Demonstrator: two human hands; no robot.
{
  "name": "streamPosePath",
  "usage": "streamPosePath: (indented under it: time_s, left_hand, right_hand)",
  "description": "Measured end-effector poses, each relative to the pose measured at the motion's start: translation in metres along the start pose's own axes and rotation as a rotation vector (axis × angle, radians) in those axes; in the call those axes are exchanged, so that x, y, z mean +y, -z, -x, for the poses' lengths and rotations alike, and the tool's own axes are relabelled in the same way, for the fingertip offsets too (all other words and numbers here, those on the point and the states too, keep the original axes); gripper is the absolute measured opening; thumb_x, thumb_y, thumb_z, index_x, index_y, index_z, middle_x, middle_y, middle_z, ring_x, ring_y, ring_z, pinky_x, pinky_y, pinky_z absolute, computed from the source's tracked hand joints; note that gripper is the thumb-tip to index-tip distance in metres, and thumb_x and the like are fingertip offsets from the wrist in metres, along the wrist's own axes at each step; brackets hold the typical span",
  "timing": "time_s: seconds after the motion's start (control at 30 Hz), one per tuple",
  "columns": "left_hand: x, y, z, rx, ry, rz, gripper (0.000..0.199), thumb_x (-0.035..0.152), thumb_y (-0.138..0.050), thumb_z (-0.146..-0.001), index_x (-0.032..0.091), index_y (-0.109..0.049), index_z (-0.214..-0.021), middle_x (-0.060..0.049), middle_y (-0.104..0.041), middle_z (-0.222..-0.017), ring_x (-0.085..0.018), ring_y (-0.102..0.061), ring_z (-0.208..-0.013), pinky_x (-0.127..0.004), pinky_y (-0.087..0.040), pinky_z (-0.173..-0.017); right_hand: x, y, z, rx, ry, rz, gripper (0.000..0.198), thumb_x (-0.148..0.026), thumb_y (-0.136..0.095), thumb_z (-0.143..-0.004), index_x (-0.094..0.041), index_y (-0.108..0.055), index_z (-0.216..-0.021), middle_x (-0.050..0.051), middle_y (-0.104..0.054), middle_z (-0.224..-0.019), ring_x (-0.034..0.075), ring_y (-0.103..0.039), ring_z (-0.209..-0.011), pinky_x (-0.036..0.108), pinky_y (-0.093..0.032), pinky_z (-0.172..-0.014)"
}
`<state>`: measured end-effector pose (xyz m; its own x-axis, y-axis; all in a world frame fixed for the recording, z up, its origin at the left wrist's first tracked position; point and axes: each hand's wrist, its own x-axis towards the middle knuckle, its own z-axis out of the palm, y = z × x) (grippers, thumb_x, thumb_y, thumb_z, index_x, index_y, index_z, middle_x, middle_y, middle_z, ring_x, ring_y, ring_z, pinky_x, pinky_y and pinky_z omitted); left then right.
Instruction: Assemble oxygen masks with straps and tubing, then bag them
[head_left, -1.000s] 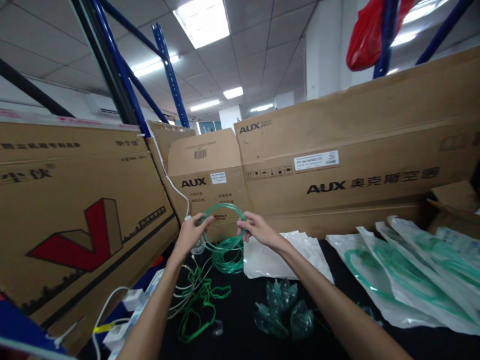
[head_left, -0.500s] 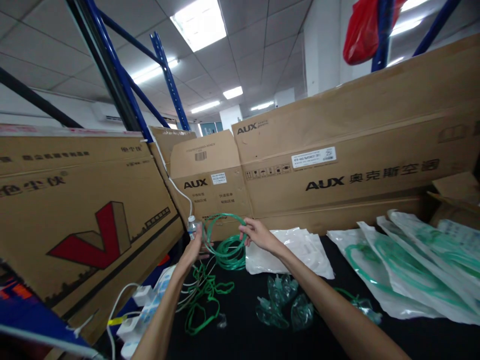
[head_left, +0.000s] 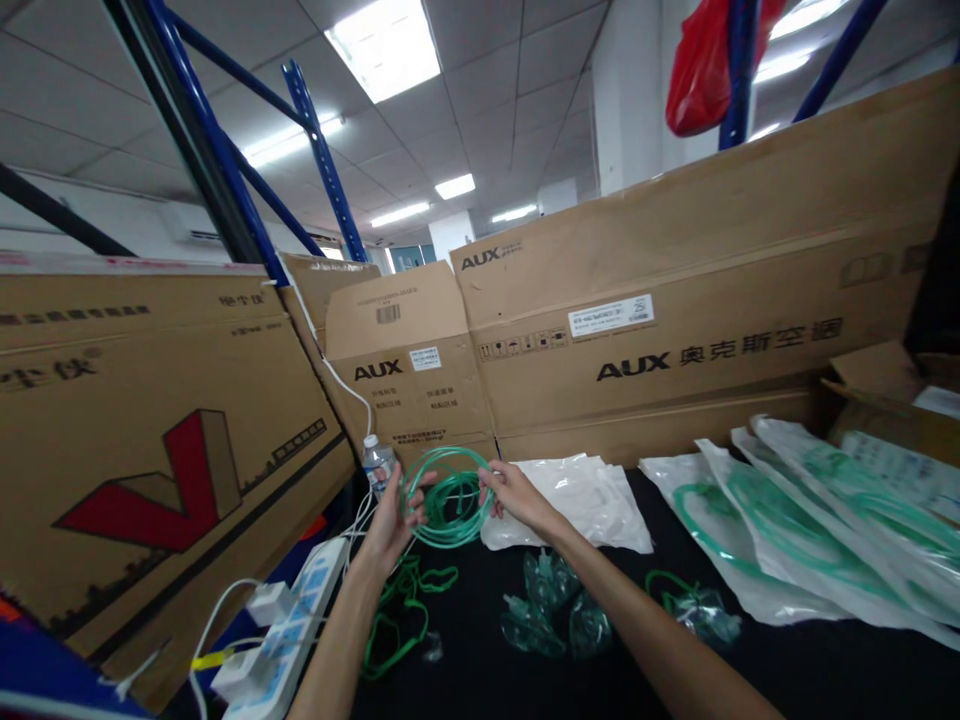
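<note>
A loop of clear green tubing [head_left: 450,452] is stretched between my hands, above the black surface. My right hand [head_left: 516,497] pinches its right side between thumb and fingers. On the left, my left hand [head_left: 391,520] has its fingers curled around the tubing's other side. More coiled tubing shows behind the raised loop, partly hidden by it. Below my left hand lie tangled green straps [head_left: 397,620]. Clear green plastic masks [head_left: 547,600] rest in front of my right forearm, partly covered by it.
A water bottle [head_left: 377,465] stands behind my left hand. A white power strip [head_left: 300,620] with plugs and cables lies left. White bags [head_left: 574,500] lie behind the masks; bagged green tubing [head_left: 780,530] lies right. Cardboard boxes [head_left: 555,390] wall the back and left.
My left hand has come from beside the bottle onto the tubing's left side. The loop hangs lower and wider between both hands. The view has shifted slightly right.
</note>
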<state>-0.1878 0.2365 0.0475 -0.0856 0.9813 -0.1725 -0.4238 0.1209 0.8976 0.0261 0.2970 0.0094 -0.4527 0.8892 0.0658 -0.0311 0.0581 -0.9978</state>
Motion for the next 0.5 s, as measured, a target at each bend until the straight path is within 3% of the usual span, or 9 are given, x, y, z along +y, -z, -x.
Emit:
streamPosePath:
  time_s: [0.07,0.17,0.33,0.43,0.5]
  left_hand:
    - [0.002,-0.007,0.010,-0.033,-0.013,0.034,0.050,0.062,-0.059,-0.097,0.014,-0.064,-0.082,0.013,-0.031,-0.049,-0.001,-0.023,-0.033,-0.011,-0.027,-0.032]
    - [0.012,-0.021,0.031,-0.098,0.003,0.081,0.051,0.056,-0.069,-0.093,0.018,-0.049,-0.064,0.013,-0.028,-0.050,-0.001,-0.018,-0.034,-0.009,-0.020,-0.029]
    - [0.023,-0.049,0.071,-0.219,0.096,0.161,0.058,0.048,-0.055,-0.103,0.022,-0.031,-0.056,0.010,-0.021,-0.050,-0.003,-0.012,-0.035,-0.008,-0.017,-0.026]
    - [0.005,-0.069,0.091,-0.246,0.132,0.225,0.058,0.045,-0.053,-0.104,0.022,-0.029,-0.057,0.009,-0.020,-0.052,-0.004,-0.014,-0.036,-0.006,-0.020,-0.028]
    - [-0.022,-0.084,0.102,-0.250,0.157,0.258,0.060,0.048,-0.058,-0.101,0.022,-0.028,-0.057,0.009,-0.019,-0.052,-0.004,-0.015,-0.038,-0.005,-0.023,-0.031]
  right_hand:
    - [0.000,-0.002,0.006,0.026,0.028,-0.013,0.036,-0.035,-0.067,-0.099,-0.018,-0.062,-0.130,0.010,-0.066,-0.130,0.026,-0.069,-0.106,0.047,-0.060,-0.088]
    - [-0.004,-0.004,0.020,0.103,0.116,-0.044,0.034,-0.034,-0.066,-0.100,-0.019,-0.063,-0.130,0.010,-0.065,-0.132,0.026,-0.069,-0.108,0.047,-0.059,-0.090]
    - [-0.022,0.001,0.065,0.190,0.247,-0.180,0.031,-0.035,-0.066,-0.099,-0.019,-0.064,-0.126,0.010,-0.064,-0.135,0.027,-0.067,-0.113,0.049,-0.057,-0.094]
    - [-0.029,0.012,0.110,0.132,0.197,-0.299,0.034,-0.049,-0.067,-0.096,-0.020,-0.062,-0.113,0.007,-0.073,-0.110,0.023,-0.073,-0.090,0.043,-0.061,-0.082]
    - [-0.025,0.022,0.147,0.123,0.121,-0.358,0.044,-0.056,-0.073,-0.088,-0.025,-0.057,-0.114,0.002,-0.074,-0.093,0.020,-0.072,-0.071,0.037,-0.061,-0.068]
